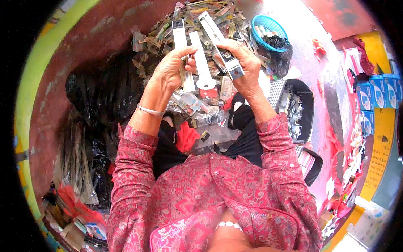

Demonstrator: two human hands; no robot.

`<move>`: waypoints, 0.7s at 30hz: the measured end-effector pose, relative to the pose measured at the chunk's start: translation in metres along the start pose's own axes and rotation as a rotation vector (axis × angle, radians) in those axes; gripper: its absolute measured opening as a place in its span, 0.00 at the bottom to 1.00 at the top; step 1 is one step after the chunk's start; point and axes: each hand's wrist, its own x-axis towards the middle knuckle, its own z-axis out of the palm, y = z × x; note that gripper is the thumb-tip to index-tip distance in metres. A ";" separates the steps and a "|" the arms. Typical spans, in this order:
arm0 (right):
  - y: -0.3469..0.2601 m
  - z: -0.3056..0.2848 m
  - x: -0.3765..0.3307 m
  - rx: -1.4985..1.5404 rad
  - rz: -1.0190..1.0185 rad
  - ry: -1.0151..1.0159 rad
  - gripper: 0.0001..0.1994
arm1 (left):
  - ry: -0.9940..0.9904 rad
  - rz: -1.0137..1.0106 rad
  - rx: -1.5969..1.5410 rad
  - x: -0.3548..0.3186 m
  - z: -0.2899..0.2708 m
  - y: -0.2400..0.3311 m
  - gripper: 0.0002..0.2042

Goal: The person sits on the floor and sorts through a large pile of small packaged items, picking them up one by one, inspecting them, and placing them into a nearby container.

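Note:
My left hand is closed around a long narrow white packet with a black top end. Beside it, at the same fingertips, is a white strip with a rounded end and a hole in it. My right hand grips another long narrow packet, pale with a dark lower end and a small round metal part near the thumb. It slants toward the upper left. Both hands are raised over a heap of small clear packets. What exactly the packets contain is too small to tell.
A blue basket with small items stands beyond my right hand. Near my right knee are a black container of metallic pieces and another black container. Black plastic bags lie to the left. Blue boxes are stacked far right.

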 end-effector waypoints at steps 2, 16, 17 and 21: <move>-0.003 0.003 -0.002 0.012 -0.015 0.010 0.13 | -0.009 -0.037 -0.040 -0.001 0.001 0.002 0.06; -0.004 0.009 -0.008 -0.033 -0.067 -0.010 0.16 | 0.003 0.144 0.103 0.001 -0.001 0.000 0.05; -0.004 0.009 -0.009 -0.034 -0.077 -0.027 0.16 | -0.002 0.131 0.092 0.001 -0.001 -0.002 0.05; -0.003 0.012 -0.010 -0.016 -0.092 -0.044 0.14 | -0.046 0.050 0.048 0.006 -0.007 -0.006 0.05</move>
